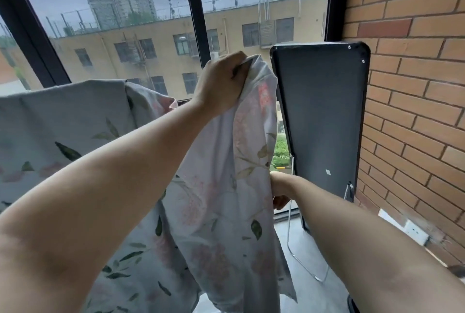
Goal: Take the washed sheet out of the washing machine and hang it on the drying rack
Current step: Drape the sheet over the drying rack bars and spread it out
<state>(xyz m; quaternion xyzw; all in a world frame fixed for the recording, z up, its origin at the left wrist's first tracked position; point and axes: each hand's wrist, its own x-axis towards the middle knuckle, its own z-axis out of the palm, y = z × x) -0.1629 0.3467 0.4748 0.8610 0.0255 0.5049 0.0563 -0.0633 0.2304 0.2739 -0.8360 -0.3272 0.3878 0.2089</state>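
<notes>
floral sheet (221, 199), pale with pink blooms and green leaves, hangs in front of the window (113, 10). its left part is spread flat over a straight top edge, and whatever carries it is hidden under the cloth. the right part is gathered into a long hanging fold. left hand (221, 81) raised high, fingers curled tight round the bunched top of that fold, cloth pinched in the fist. right hand (280, 187) lower, at the fold's right edge and touching it, its fingers tucked behind the cloth; cannot tell how it grips. just right of the sheet a tall black panel (319, 116) stands tilted against the brick wall (415, 86). a thin chrome tube leg (290, 232) runs down to the floor below the right hand. white wall socket (412, 231) low on the bricks. yellow building (163, 43) beyond the glass.
</notes>
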